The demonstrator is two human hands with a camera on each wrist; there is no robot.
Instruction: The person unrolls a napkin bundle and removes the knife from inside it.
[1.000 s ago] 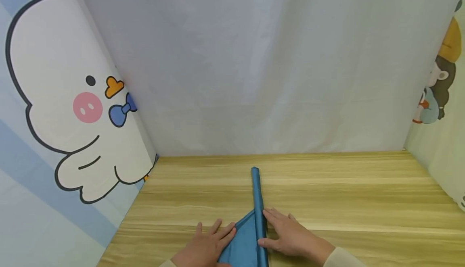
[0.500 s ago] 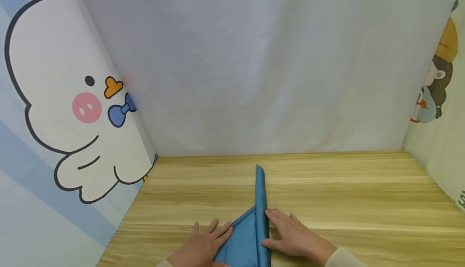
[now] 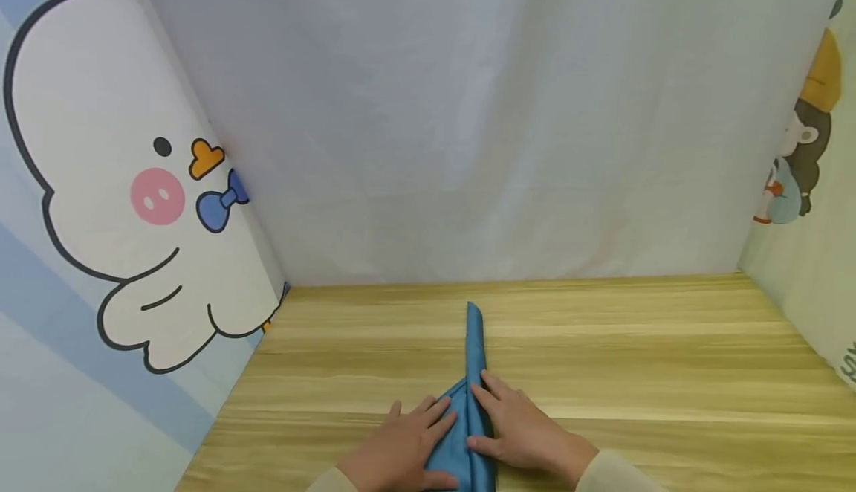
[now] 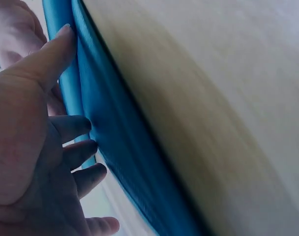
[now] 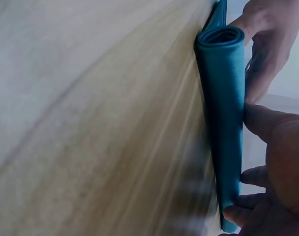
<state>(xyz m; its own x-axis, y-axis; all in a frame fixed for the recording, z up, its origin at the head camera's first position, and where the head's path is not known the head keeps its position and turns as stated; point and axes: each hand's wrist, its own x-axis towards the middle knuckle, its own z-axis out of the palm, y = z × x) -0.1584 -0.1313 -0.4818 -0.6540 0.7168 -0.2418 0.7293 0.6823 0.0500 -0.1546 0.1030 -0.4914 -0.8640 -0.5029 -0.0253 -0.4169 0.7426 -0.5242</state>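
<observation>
A blue cloth (image 3: pixel 475 343), partly rolled into a long narrow tube, lies on the wooden table, pointing away from me. To the left of the roll a flat, slanted-edged part of the cloth is still spread out. My left hand (image 3: pixel 404 444) rests on that flat part with fingers spread. The fingers and thumb of my right hand (image 3: pixel 524 429) lie on the roll from its right side, nearly straight. In the right wrist view the rolled end (image 5: pixel 221 37) shows spiral layers. The left wrist view has the thumb and fingertips of my left hand (image 4: pixel 26 132) touching the cloth.
The wood-grained table (image 3: pixel 642 351) stretches out on both sides of the cloth. A plain grey-white curtain (image 3: pixel 508 120) hangs along its back edge. Printed panels with cartoon figures stand at the left (image 3: pixel 87 143) and at the right (image 3: pixel 812 254).
My left hand has shifted right, nearer the roll. The right hand's fingers have moved from the roll's right edge onto its top. The roll went slightly right, then slightly back left.
</observation>
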